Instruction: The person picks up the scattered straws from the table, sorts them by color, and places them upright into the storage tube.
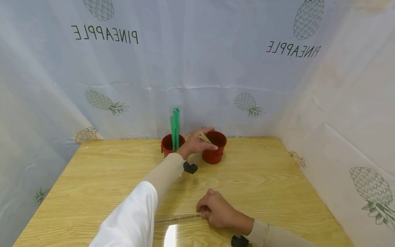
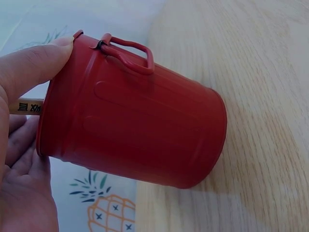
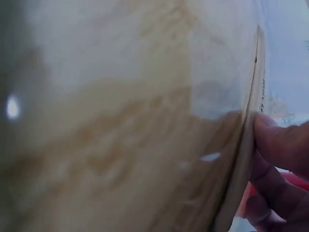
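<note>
My left hand [image 1: 197,142] is at the right-hand red bucket [image 1: 213,157]; its thumb touches the rim and its fingers lie loosely on the far side. Thin tan sticks [image 1: 205,138] lean at the mouth between thumb and fingers, and one printed stick [image 2: 26,106] shows in the left wrist view. Nearer the table's front, my right hand [image 1: 220,211] pinches one end of a long, thin stick with dark print [image 1: 183,218] between thumb and fingers. That stick lies low over the table, its left end hidden behind my left sleeve.
Left of my left hand stands another red bucket [image 1: 166,144], holding several tall green printed sticks [image 1: 176,128]. Both buckets are near the back edge of the wooden table [image 1: 262,185]. A pineapple-print curtain [image 1: 197,61] hangs behind and along the sides.
</note>
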`<state>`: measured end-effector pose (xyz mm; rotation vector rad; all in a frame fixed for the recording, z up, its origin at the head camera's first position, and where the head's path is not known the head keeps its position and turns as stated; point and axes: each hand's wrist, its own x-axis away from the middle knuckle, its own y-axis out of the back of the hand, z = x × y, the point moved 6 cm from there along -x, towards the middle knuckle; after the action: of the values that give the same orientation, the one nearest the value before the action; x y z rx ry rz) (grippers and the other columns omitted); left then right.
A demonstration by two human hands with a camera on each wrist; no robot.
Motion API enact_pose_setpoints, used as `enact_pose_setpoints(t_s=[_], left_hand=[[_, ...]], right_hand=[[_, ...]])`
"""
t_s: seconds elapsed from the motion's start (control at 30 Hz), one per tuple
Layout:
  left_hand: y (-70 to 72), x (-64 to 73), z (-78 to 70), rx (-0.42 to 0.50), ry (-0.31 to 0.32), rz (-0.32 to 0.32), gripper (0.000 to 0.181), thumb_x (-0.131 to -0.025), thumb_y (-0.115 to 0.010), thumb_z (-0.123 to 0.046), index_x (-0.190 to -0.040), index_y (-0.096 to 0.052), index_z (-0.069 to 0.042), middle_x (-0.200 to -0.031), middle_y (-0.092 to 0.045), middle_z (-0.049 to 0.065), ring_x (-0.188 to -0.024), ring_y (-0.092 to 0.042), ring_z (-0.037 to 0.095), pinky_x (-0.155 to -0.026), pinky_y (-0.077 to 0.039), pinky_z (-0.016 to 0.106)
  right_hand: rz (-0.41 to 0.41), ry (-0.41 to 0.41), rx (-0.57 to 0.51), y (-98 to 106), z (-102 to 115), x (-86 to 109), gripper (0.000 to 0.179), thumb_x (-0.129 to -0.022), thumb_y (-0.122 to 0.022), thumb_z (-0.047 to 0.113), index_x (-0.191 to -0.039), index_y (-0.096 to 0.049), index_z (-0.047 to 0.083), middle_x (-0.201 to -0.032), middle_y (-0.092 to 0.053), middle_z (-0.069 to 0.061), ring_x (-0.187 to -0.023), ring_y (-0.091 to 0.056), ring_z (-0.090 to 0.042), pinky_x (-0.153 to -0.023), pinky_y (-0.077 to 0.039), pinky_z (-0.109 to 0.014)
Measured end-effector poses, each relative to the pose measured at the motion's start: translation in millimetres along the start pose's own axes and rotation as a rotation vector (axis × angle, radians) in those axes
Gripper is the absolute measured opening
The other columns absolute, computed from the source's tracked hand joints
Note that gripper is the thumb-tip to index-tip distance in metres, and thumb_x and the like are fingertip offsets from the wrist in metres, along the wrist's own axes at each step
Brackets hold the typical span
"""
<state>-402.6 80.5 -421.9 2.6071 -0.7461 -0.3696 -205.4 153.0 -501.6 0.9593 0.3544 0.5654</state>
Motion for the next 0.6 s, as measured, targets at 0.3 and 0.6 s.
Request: enact_pose_setpoints(t_s=[0.3,0.6], left_hand=[[-0.9,0.6,0.7,0.000,0.001,0.003,0.081,-0.087,-0.086,-0.021,-0.158,-0.047,-0.021,-0.158,-0.054,0.002,-0.141,-0.054,0.025,-0.116,-0.050,0.046],[-1.7,-2.0,1.7,0.019,0.006,0.000,0.081,-0.086,-0.086,-0.023,-0.158,-0.048,-0.021,-0.157,-0.055,0.002,-0.141,-0.054,0.026,-0.117,-0.049,0.047]], right_hand=[[0.137,0.062,0.274,1.4,9.8,1.4,0.015,-0.094,-0.074,0.011,-0.089,-0.072,0.025,-0.084,-0.063,0.017,-0.078,-0.038,-0.003,-0.073,-0.034,-0.015],[-0.095,0.151,0.447,48.4,1.9,15.1,0.020,-0.091,-0.076,0.005,-0.091,-0.063,0.020,-0.088,-0.061,0.011,-0.083,-0.037,-0.007,-0.076,-0.036,-0.021]])
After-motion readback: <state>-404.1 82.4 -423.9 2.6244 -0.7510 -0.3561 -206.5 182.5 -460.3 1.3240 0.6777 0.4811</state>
